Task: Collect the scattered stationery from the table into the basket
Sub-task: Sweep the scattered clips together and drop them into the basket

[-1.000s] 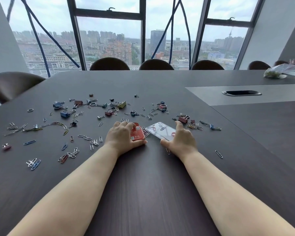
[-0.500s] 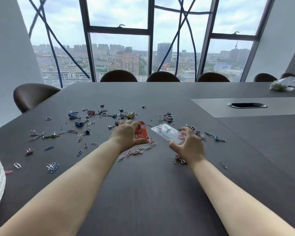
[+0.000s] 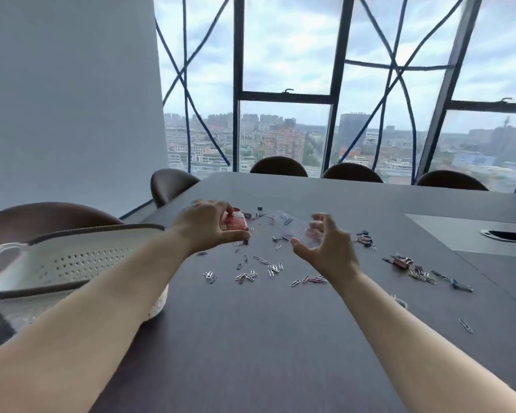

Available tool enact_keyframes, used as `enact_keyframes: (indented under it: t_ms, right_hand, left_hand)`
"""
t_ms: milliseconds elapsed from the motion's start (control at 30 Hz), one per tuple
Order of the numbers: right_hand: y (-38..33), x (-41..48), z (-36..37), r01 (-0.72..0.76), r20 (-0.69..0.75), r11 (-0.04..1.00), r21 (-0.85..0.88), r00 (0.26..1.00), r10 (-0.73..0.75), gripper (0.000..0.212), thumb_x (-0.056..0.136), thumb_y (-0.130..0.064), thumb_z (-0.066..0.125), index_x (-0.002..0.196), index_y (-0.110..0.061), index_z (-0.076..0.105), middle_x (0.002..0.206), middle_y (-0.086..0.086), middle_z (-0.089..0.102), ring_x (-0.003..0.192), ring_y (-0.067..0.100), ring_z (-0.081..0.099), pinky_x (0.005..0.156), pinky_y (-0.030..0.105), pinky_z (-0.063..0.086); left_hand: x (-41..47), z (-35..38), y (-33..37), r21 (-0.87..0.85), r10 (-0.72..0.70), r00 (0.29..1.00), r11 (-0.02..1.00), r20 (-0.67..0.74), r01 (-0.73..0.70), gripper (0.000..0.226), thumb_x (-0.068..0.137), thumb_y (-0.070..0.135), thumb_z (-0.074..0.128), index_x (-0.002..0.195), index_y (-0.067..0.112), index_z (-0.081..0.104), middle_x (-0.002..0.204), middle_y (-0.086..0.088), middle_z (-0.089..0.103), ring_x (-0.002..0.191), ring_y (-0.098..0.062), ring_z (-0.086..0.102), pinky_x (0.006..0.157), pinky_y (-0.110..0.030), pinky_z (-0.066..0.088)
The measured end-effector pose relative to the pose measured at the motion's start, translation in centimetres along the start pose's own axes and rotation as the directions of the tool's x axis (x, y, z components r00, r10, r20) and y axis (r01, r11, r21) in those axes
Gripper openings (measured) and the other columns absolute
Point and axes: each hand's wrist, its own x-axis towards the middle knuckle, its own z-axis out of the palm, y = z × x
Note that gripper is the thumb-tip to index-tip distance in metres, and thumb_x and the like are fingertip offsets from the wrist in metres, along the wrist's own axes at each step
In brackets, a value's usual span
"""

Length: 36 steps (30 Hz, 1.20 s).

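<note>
My left hand [image 3: 204,226] is raised above the table and grips a small red box [image 3: 235,224] between thumb and fingers. My right hand [image 3: 325,248] is lifted too, holding a clear plastic box [image 3: 295,229] with a few paper clips in it. Paper clips [image 3: 246,275] and binder clips [image 3: 401,262] lie scattered on the dark table below and to the right of both hands. A white perforated basket [image 3: 69,260] with a dark rim stands at the left, just under my left forearm.
The dark table [image 3: 265,338] stretches ahead, with a cable slot [image 3: 507,235] at the right. Brown chairs [image 3: 277,166] line the far edge and the left side. A loose clip [image 3: 465,325] lies near my right forearm.
Both hands have lifted the red box and the clear box off the table. The view has swung left and up, bringing the basket into sight beside my left arm.
</note>
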Motion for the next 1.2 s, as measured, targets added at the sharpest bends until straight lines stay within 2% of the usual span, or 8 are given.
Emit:
enact_keyframes:
  t_ms: [133,367,533,700,867,1000,1133,1200]
  right_hand:
    - [-6.4,-0.4,4.1,0.093,0.069,0.991,0.092,0.993,-0.100,0.065,0.071,-0.032,0.078,0.124,-0.011,0.046,0.116,0.003,0.064,0.105,0.014,0.061,0.084,0.019,0.040]
    - [-13.1,-2.3,10.5,0.157,0.093,0.972,0.177,0.980,-0.176,0.064,0.070,-0.030,0.079,0.122,-0.012,0.048,0.112,0.005,0.066,0.103,0.020,0.063,0.090,0.029,0.045]
    - [-13.8,-3.4,12.4,0.169,0.095,0.961,0.220,0.976,-0.194,0.064,0.067,-0.030,0.081,0.120,-0.012,0.050,0.110,0.006,0.066,0.100,0.017,0.064,0.090,0.031,0.049]
    - [-15.0,-3.7,13.1,0.217,0.084,0.950,0.226,0.967,-0.241,0.062,0.066,-0.030,0.081,0.118,-0.013,0.052,0.108,0.005,0.067,0.099,0.017,0.065,0.087,0.028,0.049]
    - [-18.0,-4.0,14.6,0.266,0.212,0.936,0.231,0.925,-0.315,0.054,0.070,-0.033,0.078,0.115,-0.015,0.053,0.110,0.000,0.066,0.103,0.016,0.061,0.088,0.027,0.045]
    - [-20.1,-3.5,16.7,0.345,0.367,0.927,0.149,0.851,-0.376,0.045,0.077,-0.040,0.070,0.111,-0.015,0.052,0.124,0.004,0.059,0.116,0.023,0.053,0.097,0.034,0.040]
    - [-20.2,-3.1,18.0,0.430,0.466,0.903,0.012,0.796,-0.386,0.051,0.085,-0.046,0.056,0.127,-0.019,0.043,0.153,-0.003,0.025,0.143,0.019,0.018,0.113,0.041,0.013]
    - [-20.0,-3.3,17.9,0.452,0.432,0.892,0.006,0.803,-0.410,0.050,0.087,-0.044,0.055,0.128,-0.019,0.043,0.148,-0.002,0.034,0.138,0.018,0.028,0.111,0.037,0.015]
  left_hand:
    - [-5.6,-5.3,-6.2,0.082,-0.156,0.988,0.984,-0.015,0.157,0.064,0.066,0.064,0.067,0.107,0.018,0.050,0.101,-0.002,0.055,0.091,-0.017,0.045,0.080,-0.032,0.042]
    - [-12.8,-7.8,-15.3,0.179,-0.449,0.876,0.890,0.174,0.420,0.052,0.066,0.060,0.070,0.094,0.023,0.049,0.106,0.004,0.056,0.093,-0.014,0.049,0.076,-0.028,0.037]
    - [-12.8,-7.8,-15.9,0.076,-0.440,0.868,0.897,0.232,0.435,0.048,0.070,0.053,0.072,0.102,0.020,0.059,0.110,0.005,0.060,0.105,-0.014,0.054,0.078,-0.024,0.035]
    - [-13.1,-9.2,-16.2,0.086,-0.408,0.900,0.913,0.152,0.400,0.047,0.071,0.057,0.068,0.096,0.018,0.061,0.105,0.004,0.056,0.099,-0.013,0.051,0.081,-0.028,0.041]
    - [-15.3,-8.6,-18.5,0.198,-0.425,0.877,0.862,-0.224,0.468,0.031,0.089,0.044,0.052,0.099,0.017,0.063,0.117,-0.006,0.056,0.114,-0.025,0.046,0.095,-0.037,0.038]
    - [-16.7,-7.2,-20.1,0.070,-0.489,0.843,0.855,-0.227,0.515,0.024,0.089,0.023,0.047,0.106,0.013,0.060,0.121,-0.007,0.055,0.113,-0.027,0.047,0.094,-0.038,0.042]
    - [-17.3,-6.4,-20.4,-0.029,-0.485,0.833,0.868,-0.267,0.496,0.022,0.089,0.017,0.045,0.105,0.011,0.060,0.119,-0.007,0.057,0.109,-0.027,0.051,0.093,-0.041,0.044]
    - [-17.4,-6.5,-20.2,-0.018,-0.482,0.829,0.867,-0.284,0.498,0.023,0.090,0.018,0.045,0.105,0.010,0.060,0.119,-0.006,0.057,0.110,-0.027,0.050,0.092,-0.040,0.044]
